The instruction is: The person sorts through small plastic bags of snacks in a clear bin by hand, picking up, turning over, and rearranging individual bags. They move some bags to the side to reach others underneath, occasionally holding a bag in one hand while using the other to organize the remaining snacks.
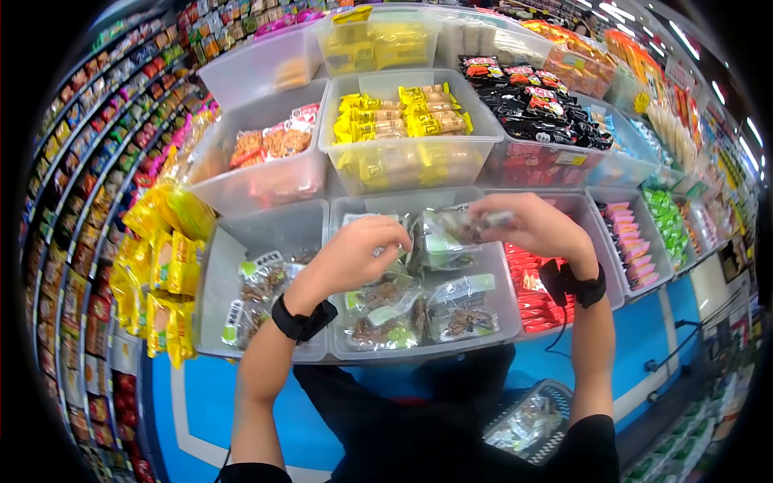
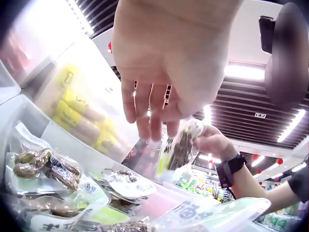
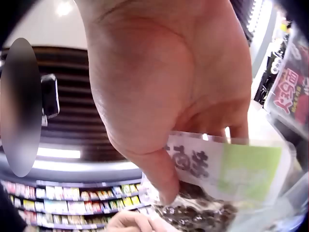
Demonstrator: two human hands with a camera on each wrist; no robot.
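Note:
My right hand [image 1: 535,225] pinches a clear snack packet [image 1: 451,228] with a green and white label between thumb and fingers, above the front middle bin [image 1: 509,318]. Dark brown pieces show through its plastic in the right wrist view, where the thumb [image 3: 161,176] presses on the near side. My left hand [image 1: 366,248] hovers over the same bin's left side, its fingers bent loosely downward with nothing in them in the left wrist view. Below both hands lie several similar packets [image 1: 463,310], some in rough rows.
Left of this bin stands another bin [image 1: 217,278] with similar packets. On the right is a bin of red packets [image 1: 531,294]. Taller bins of yellow-wrapped snacks [image 1: 403,117] and black packets [image 1: 539,113] rise behind. A basket [image 1: 555,394] with clear packets sits low, by my legs.

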